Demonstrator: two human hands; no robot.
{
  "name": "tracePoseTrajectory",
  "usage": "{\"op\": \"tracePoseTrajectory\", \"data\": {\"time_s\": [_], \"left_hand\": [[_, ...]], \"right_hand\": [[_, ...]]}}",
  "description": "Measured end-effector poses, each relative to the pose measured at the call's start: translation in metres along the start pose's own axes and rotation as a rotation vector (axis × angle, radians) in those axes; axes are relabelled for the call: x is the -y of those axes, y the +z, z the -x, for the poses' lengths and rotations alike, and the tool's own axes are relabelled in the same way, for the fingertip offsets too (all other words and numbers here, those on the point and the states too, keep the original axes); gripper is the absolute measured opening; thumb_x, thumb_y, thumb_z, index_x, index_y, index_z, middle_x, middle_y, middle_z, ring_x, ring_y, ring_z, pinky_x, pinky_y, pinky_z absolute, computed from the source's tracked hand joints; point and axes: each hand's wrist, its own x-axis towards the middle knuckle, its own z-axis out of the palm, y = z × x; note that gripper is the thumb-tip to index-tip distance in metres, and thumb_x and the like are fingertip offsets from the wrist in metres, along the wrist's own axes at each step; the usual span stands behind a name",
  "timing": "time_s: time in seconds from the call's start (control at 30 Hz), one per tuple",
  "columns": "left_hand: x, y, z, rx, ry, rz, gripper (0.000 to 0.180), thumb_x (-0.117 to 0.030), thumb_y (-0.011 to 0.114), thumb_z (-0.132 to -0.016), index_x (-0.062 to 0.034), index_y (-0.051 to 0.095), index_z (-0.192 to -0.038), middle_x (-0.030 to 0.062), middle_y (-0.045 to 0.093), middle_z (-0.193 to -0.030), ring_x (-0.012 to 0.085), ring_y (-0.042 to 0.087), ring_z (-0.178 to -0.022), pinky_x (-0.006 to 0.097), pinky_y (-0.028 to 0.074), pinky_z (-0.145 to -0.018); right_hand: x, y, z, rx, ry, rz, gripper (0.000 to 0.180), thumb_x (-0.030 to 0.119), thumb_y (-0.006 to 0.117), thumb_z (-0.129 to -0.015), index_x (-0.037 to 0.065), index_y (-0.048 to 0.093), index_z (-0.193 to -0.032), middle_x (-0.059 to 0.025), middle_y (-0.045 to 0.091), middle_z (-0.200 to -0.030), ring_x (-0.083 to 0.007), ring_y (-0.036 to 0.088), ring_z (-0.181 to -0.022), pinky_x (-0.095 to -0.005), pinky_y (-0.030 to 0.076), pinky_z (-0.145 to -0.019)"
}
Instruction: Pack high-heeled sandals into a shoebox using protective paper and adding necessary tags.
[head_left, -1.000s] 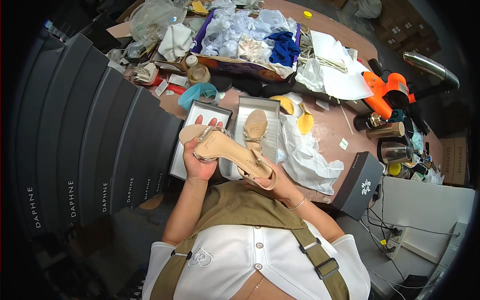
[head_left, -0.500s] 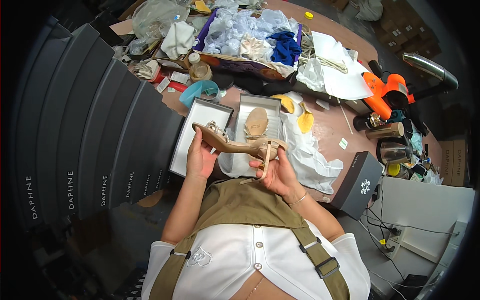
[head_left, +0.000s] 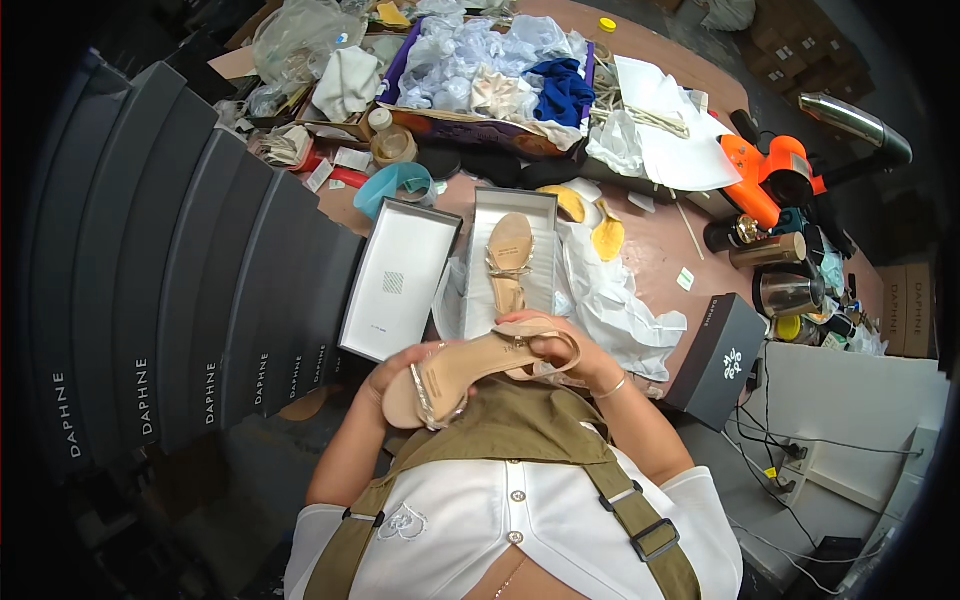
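Note:
A beige strappy sandal (head_left: 465, 368) lies tilted across my lap, its insole facing up and its toe to the left. My left hand (head_left: 392, 368) grips it near the front, beside the sparkling toe strap; most of those fingers are behind the sole. At the heel end, my right hand (head_left: 575, 350) is wrapped round the back, where the ankle strap loops. The matching sandal (head_left: 510, 242) rests in an open shoebox (head_left: 546, 197) just beyond. Left of that box is a grey-edged box part with a white inside (head_left: 398, 275), probably its lid.
Dark shoeboxes (head_left: 190, 270) are stacked high on the left. White tissue paper (head_left: 630, 310) spreads right of the open box, near a closed dark shoebox (head_left: 715, 355). Farther back are a blue cup (head_left: 380, 190), a purple-edged carton (head_left: 450, 125) and an orange heat gun (head_left: 755, 180).
The sandal has come down closer to my body and turned from side-on to insole-up. Both hands moved with it, and the box part on the left is now less covered.

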Motion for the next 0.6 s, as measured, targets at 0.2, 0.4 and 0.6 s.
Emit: {"op": "tracePoseTrajectory", "data": {"time_s": [0.2,0.4,0.6], "left_hand": [[-0.015,-0.013,0.009,-0.497,0.411,-0.440,0.042,-0.008,0.053,-0.088,0.0046,0.048,-0.128,0.0119,0.063,-0.111,0.0171,0.063,-0.097,0.030,0.050,-0.087],[-0.049,-0.065,0.003,-1.225,0.682,-1.351,0.044,-0.016,0.056,-0.093,0.0038,0.046,-0.131,0.0141,0.058,-0.123,0.0204,0.058,-0.112,0.032,0.045,-0.095],[-0.045,-0.009,-0.049,-0.584,0.514,-0.993,0.053,-0.028,0.059,-0.093,0.0035,0.044,-0.134,0.0149,0.051,-0.131,0.0185,0.051,-0.119,0.030,0.038,-0.101]], "right_hand": [[0.010,-0.042,-0.042,-0.431,-0.046,0.884,0.057,0.020,0.071,-0.079,0.004,0.049,-0.129,-0.0162,0.055,-0.120,-0.0269,0.062,-0.092,-0.0357,0.051,-0.081],[-0.035,-0.063,-0.091,-0.331,0.022,1.519,0.029,0.017,0.067,-0.076,0.005,0.061,-0.102,-0.0152,0.060,-0.103,-0.0345,0.064,-0.083,-0.0416,0.052,-0.069],[0.037,-0.036,-0.074,-0.257,-0.141,1.202,0.018,0.019,0.070,-0.076,0.003,0.064,-0.082,-0.0150,0.063,-0.083,-0.0288,0.063,-0.073,-0.0387,0.049,-0.064]]}}
